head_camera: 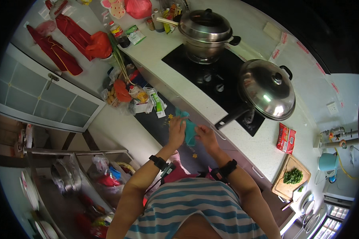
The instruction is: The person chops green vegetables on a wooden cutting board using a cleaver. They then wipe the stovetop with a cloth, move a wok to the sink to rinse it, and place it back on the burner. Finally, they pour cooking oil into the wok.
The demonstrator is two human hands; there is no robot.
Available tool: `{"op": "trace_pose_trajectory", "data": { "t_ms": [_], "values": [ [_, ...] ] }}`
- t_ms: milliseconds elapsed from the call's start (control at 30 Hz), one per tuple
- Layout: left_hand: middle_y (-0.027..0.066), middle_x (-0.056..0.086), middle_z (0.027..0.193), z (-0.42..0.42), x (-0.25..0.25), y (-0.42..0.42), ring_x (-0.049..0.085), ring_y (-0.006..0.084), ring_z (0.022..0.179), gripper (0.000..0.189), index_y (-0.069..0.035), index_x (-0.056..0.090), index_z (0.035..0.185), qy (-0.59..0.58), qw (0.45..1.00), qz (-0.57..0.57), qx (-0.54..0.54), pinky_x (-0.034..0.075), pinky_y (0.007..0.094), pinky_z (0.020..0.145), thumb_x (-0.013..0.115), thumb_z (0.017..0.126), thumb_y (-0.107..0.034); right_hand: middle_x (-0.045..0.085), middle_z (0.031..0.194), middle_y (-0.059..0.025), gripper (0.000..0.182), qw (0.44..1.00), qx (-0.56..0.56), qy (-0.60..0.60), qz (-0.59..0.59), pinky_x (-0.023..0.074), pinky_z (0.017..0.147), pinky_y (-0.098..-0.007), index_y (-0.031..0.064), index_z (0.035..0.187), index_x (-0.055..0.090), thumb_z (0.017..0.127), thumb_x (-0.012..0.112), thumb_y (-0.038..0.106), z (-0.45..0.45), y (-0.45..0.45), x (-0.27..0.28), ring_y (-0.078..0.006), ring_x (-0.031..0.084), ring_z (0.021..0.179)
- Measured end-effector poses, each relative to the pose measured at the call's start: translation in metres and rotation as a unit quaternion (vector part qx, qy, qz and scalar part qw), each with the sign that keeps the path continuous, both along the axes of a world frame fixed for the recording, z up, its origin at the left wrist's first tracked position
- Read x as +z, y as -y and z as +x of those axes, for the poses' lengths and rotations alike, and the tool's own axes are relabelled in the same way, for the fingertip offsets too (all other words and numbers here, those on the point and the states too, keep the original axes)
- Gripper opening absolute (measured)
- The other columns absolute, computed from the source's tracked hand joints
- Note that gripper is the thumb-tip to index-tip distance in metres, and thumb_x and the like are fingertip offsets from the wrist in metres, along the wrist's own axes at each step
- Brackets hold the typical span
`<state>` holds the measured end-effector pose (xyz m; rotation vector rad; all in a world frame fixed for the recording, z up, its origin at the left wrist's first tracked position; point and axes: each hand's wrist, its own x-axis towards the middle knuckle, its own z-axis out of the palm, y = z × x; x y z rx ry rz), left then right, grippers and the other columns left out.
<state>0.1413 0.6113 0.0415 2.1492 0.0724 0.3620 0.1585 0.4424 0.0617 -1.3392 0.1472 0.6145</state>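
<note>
In front of my body, above the dark floor mat (179,149), a thin teal bag or cloth (190,133) hangs between my hands; its exact material is hard to tell. My left hand (177,131) holds its left side, with part of the teal material showing past the fingertips. At the opposite edge, the bent fingers of my right hand (207,138) pinch it, slightly blurred. Both wrists wear black straps with small devices.
Along the right runs a counter (155,59) with a black gas hob (197,77), a lidded steamer pot (206,35) and a lidded wok (267,89). Beyond are a red packet (286,138) and chopped greens (293,176) on a cutting board (278,185). An open drawer (125,154) is at left.
</note>
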Motion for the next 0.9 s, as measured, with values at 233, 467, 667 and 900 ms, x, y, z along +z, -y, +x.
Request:
{"op": "trace_pose_trajectory", "data": {
  "t_ms": [233, 467, 667, 900],
  "values": [
    [0.0168, 0.055, 0.124, 0.054, 0.023, -0.113, 0.049, 0.0296, 0.118, 0.025, 0.001, 0.063, 0.104, 0.008, 0.995, -0.034, -0.092, 0.037, 0.0383, 0.102, 0.054, 0.096, -0.021, 0.064, 0.096, 0.0016, 0.021, 0.985, -0.131, 0.012, 0.112, 0.0494, 0.078, -0.0276, 0.0073, 0.107, 0.061, 0.1, 0.053, 0.025, 0.053, -0.117, 0.059, -0.0078, 0.059, 0.088],
    [0.0183, 0.066, 0.1, 0.106, -0.004, -0.167, 0.065, 0.028, 0.093, 0.032, 0.001, 0.064, 0.1, -0.123, 0.963, -0.114, -0.21, 0.049, 0.0379, 0.081, 0.07, 0.082, -0.025, 0.065, 0.096, -0.0021, 0.016, 0.951, -0.203, 0.111, 0.207, 0.0524, 0.076, -0.0312, 0.0108, 0.107, 0.057, 0.1, 0.051, 0.024, 0.126, -0.15, 0.091, -0.0137, 0.062, 0.086],
    [0.0076, 0.066, 0.087, 0.168, -0.033, -0.198, 0.064, 0.0155, 0.079, 0.025, 0.0, 0.062, 0.103, -0.187, 0.93, -0.036, -0.313, 0.051, 0.0291, 0.073, 0.069, 0.083, -0.012, 0.06, 0.082, 0.0016, 0.012, 0.869, -0.409, 0.133, 0.246, 0.0491, 0.057, -0.0238, 0.01, 0.103, 0.056, 0.099, 0.053, 0.021, 0.199, -0.146, 0.074, -0.0078, 0.056, 0.067],
    [0.0069, 0.065, 0.077, 0.253, 0.004, -0.186, 0.062, 0.0116, 0.071, 0.011, -0.003, 0.061, 0.09, -0.178, 0.925, -0.184, -0.28, 0.051, 0.0271, 0.066, 0.066, 0.084, -0.01, 0.056, 0.08, 0.0039, 0.014, 0.791, -0.572, 0.127, 0.177, 0.0471, 0.057, -0.0218, 0.0115, 0.104, 0.057, 0.098, 0.055, 0.024, 0.284, -0.099, 0.059, -0.005, 0.05, 0.067]
  ]
}}
